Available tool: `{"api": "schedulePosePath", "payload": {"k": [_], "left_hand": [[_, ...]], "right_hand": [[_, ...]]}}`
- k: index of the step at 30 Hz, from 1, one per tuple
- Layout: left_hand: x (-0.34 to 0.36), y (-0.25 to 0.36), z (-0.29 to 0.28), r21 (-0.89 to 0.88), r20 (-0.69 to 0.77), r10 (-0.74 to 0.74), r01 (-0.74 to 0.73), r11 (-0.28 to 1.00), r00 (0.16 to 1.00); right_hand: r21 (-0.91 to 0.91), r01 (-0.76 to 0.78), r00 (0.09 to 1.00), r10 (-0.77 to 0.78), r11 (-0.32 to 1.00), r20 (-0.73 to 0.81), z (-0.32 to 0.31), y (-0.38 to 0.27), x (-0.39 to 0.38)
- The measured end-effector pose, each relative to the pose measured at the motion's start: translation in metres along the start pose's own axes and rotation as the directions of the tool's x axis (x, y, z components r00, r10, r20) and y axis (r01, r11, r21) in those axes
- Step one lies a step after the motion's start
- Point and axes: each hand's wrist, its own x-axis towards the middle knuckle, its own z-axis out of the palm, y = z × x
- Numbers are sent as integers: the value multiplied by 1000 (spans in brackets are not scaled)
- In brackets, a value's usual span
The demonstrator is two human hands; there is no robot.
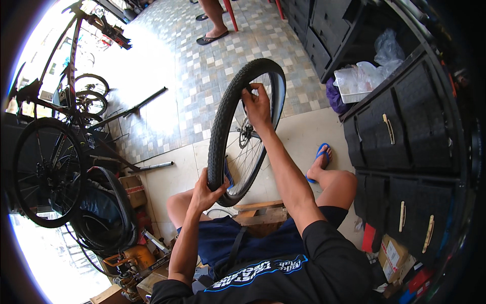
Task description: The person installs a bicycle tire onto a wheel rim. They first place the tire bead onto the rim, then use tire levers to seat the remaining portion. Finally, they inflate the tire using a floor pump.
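Note:
A bicycle wheel [218, 131] with a black knobby tire stands tilted in front of me, above the tiled floor and between my legs. Near its lower left side, my left hand [206, 192] is closed round the tire. Higher up, my right hand [257, 106] reaches in from the right side, its fingers curled and pinching the tire's edge by the rim. Whether something small sits between those fingertips is hidden. Thin spokes run to the hub [246, 134], which carries a disc rotor.
Left, a bicycle [71, 101] hangs on a work stand, above spare tires [124, 202] and tools. Black drawers [400, 121] line the right, beside a white basket [354, 93] with plastic bags. A wooden stool [260, 215] is between my legs. Another person's foot [212, 36] shows at the far side.

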Motion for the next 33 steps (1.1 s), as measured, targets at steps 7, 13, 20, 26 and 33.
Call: {"api": "schedulePosePath", "payload": {"k": [7, 13, 20, 26, 33], "left_hand": [[62, 47, -23, -73, -159, 158, -172, 982, 974], [101, 97, -30, 70, -183, 168, -158, 985, 969], [99, 91, -41, -63, -124, 144, -153, 986, 982], [100, 90, -41, -61, -106, 168, -175, 983, 980], [105, 122, -49, 89, -16, 17, -15, 996, 1000]], "right_hand": [[-395, 144, 989, -117, 907, 90, 42, -23, -40], [-305, 235, 955, -160, 923, 251, 57, -37, -47], [-333, 219, 961, -143, 917, 239, 53, -34, -49], [-300, 209, 962, -142, 931, 232, 51, -35, -55], [-236, 135, 977, -89, 962, 195, 53, -40, -59]]}}
